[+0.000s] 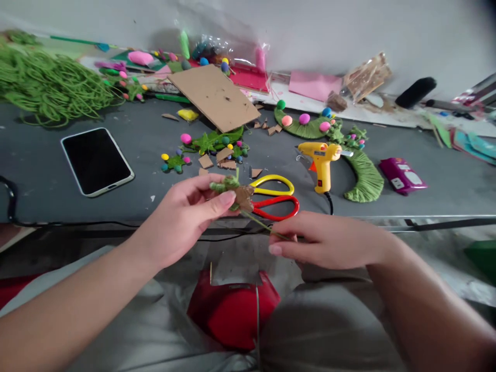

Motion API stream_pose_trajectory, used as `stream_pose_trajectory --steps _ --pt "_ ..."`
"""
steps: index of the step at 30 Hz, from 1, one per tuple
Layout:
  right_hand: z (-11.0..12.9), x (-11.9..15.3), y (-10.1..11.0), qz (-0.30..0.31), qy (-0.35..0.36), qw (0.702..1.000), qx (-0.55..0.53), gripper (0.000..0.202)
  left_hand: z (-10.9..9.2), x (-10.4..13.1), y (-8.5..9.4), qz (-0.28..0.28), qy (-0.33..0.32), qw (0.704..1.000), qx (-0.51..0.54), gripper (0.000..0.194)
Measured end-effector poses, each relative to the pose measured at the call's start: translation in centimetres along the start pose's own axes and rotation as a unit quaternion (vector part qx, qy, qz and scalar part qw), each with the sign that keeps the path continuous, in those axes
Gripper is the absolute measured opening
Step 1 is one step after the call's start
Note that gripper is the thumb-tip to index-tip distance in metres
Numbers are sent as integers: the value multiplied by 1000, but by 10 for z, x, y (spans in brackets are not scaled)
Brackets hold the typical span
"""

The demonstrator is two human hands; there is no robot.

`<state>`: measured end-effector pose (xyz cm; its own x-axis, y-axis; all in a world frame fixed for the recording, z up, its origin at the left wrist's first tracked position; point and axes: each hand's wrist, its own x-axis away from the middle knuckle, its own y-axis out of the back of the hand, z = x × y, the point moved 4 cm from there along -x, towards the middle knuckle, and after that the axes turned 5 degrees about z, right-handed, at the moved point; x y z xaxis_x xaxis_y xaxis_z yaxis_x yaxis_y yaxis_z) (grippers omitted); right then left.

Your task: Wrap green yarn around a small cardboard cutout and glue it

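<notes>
My left hand (189,217) pinches a small cardboard piece (244,197) partly wrapped in green yarn; bare brown cardboard shows on its right side. From that piece a strand of green yarn (258,221) runs taut down to my right hand (321,240), whose thumb and fingers are closed on it. Just behind the wrapped piece lie scissors with a yellow and a red handle (276,207), their blades hidden. A yellow glue gun (323,163) stands on the grey table beyond my right hand.
Behind my hands lie cardboard scraps (225,160), a cardboard sheet (215,98) and yarn-wrapped stars with pompoms (176,161). At left are a phone (96,161) and a heap of green yarn (50,82). A green yarn-wrapped crescent (364,178) and a purple packet (403,175) sit right.
</notes>
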<state>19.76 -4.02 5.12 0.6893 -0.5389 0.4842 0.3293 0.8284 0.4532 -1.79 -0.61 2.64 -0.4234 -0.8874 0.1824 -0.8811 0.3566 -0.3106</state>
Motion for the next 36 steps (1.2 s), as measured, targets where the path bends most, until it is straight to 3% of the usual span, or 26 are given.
stream_pose_trajectory --steps 2,4,7,10,12,15,18,22,25,30,36 --pt "-7 1 8 3 0 997 -80 29 -8 -9 -1 -22 -16 999 -33 18" --pt "-15 -4 15 -15 5 984 -179 41 -17 -20 -3 -20 -30 997 -67 21" --pt "-25 -17 28 -57 44 943 -325 46 -30 -41 -8 -7 -65 991 -120 21" --pt "-29 -28 45 -132 74 902 -404 40 -35 -69 -10 25 -83 984 -159 19" --pt "-32 -34 55 -187 73 900 -387 34 -34 -88 -5 22 -92 983 -159 20" --pt "-35 -40 63 -293 62 917 -263 31 -32 -109 7 12 -90 982 -168 24" --pt "-39 -47 63 -401 68 895 -185 26 -36 -114 16 2 -83 970 -229 23" --pt "-39 -64 55 -389 55 900 -187 20 -46 -107 21 -20 -150 941 -303 18" --pt "-33 -73 57 -369 53 906 -201 29 -41 -105 24 -24 -142 937 -319 16" --pt "-26 -79 67 -341 43 930 -133 19 -34 -109 29 -23 -140 939 -314 15" --pt "-30 -86 79 -419 56 905 -40 20 -37 -117 34 -37 -128 951 -278 13"
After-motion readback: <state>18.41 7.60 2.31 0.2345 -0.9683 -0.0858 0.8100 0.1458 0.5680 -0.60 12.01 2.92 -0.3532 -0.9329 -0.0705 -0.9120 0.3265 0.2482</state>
